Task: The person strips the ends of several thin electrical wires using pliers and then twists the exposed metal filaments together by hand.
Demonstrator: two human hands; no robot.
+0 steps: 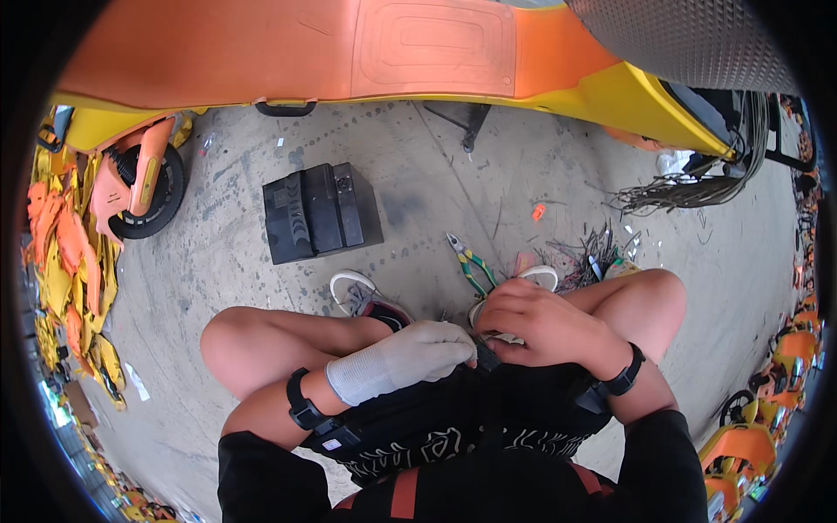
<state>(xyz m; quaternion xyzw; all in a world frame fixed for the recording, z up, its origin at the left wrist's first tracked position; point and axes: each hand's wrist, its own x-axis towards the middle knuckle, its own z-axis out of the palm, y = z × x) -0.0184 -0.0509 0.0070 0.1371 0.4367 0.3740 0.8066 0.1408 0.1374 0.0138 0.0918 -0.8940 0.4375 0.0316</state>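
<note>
Black part (486, 356), hands (418, 353) (542, 322) curled around it

Gloved left fingers (452, 350), bare right fingers (506, 307), black piece (486, 356) between, pliers (472, 262) ahead

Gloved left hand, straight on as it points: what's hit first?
Likely the small black part, with the bare right hand just beyond; depth between them is unclear.

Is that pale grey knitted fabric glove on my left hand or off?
On: the pale grey knitted fabric glove covers your left hand from fingers to wrist; your right hand is bare.
</note>
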